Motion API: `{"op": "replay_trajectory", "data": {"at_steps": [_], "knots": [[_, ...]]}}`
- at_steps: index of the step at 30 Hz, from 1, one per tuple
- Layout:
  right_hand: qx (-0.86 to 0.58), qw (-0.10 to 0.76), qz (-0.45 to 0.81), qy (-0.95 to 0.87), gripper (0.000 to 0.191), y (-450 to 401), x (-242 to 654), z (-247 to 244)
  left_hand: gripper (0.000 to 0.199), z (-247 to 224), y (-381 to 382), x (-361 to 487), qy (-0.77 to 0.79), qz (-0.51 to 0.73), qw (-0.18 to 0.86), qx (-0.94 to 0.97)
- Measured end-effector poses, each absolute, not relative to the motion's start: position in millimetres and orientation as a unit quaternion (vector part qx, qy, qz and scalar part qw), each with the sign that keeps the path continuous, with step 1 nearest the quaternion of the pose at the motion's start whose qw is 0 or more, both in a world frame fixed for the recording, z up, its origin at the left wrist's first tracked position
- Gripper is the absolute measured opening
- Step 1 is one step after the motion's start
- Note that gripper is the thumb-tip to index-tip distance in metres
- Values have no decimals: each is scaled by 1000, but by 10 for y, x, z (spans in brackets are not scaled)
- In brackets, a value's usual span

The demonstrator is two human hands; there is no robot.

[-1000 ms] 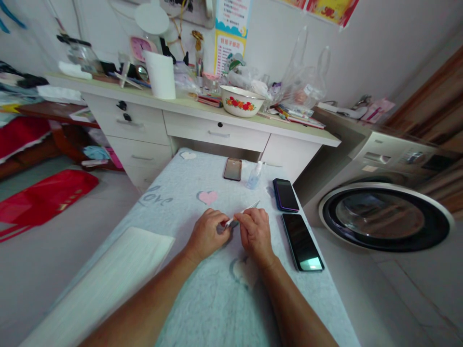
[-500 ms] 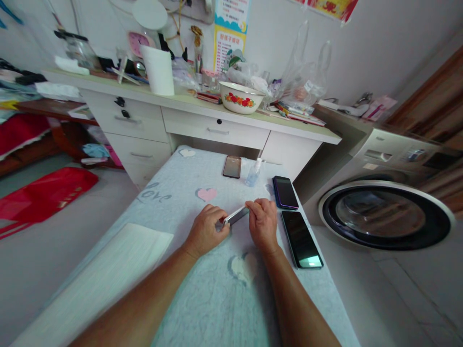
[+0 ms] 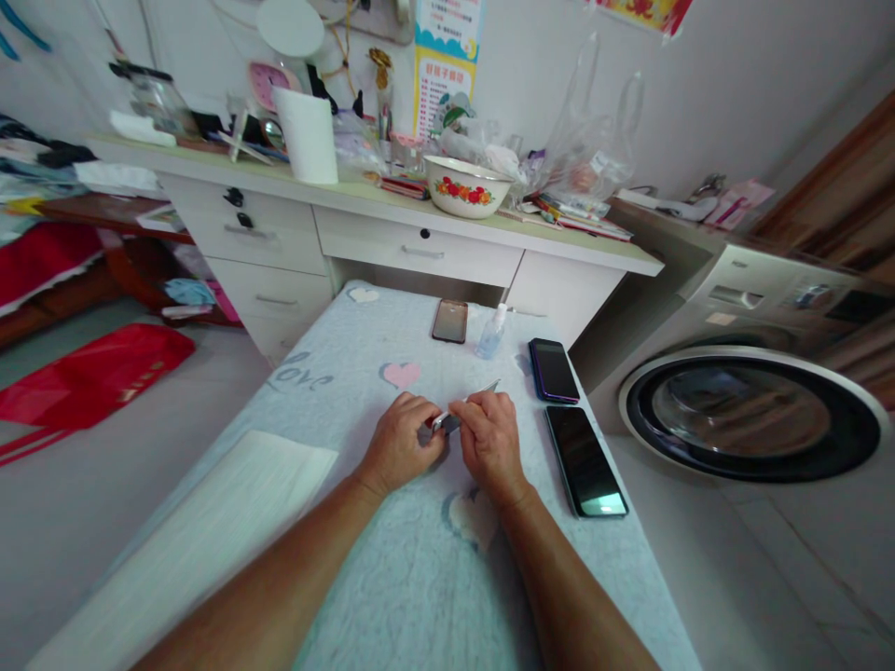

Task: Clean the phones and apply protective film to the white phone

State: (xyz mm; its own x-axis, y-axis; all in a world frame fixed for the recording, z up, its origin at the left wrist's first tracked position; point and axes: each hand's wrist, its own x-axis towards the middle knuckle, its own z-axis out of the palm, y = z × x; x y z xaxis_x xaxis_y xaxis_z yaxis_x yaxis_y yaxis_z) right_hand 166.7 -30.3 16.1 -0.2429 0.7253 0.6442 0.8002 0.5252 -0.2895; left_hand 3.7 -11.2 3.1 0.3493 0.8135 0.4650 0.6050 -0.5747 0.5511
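Note:
Above the cloth-covered table (image 3: 406, 587), a phone (image 3: 451, 424) with a silvery white edge is tilted on its side between my hands. My left hand (image 3: 402, 443) grips its near-left end with thumb and fingers. My right hand (image 3: 490, 443) has its fingers closed over the middle of the upper edge and hides much of the phone; the far corner sticks out behind. A small clear spray bottle (image 3: 492, 332) and a brown-edged phone case or phone (image 3: 450, 321) lie farther back. To the right are a dark phone (image 3: 553, 371) and a larger black-screened phone (image 3: 585, 461).
Folded white paper or cloth (image 3: 210, 531) lies on the table's left side. Behind stands a white desk (image 3: 419, 244) bearing a flowered bowl (image 3: 467, 188) and a paper roll (image 3: 306, 138). A washing machine (image 3: 748, 410) stands right, and a red bag (image 3: 90, 377) lies on the floor left.
My right hand has slid left along the phone's upper edge, from its far end toward my left hand. My left hand keeps its grip in about the same place.

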Motion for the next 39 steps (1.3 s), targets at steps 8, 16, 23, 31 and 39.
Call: {"op": "replay_trajectory", "data": {"at_steps": [8, 16, 23, 31, 39], "knots": [[-496, 374, -53, -781, 22, -284, 1679, 150, 2, 107, -152, 6, 425, 436, 129, 783], [-528, 376, -64, -758, 21, -192, 1796, 142, 6, 130, -169, 8, 420, 442, 119, 783], [-544, 379, -72, -745, 23, -184, 1803, 157, 6, 129, -166, 22, 427, 443, 117, 779], [-506, 359, -54, -782, 22, -305, 1631, 202, 12, 84, -157, 29, 442, 429, 118, 779], [-480, 342, -26, -808, 21, -413, 1505, 256, 15, 47, -150, 9, 452, 423, 122, 776]]}}
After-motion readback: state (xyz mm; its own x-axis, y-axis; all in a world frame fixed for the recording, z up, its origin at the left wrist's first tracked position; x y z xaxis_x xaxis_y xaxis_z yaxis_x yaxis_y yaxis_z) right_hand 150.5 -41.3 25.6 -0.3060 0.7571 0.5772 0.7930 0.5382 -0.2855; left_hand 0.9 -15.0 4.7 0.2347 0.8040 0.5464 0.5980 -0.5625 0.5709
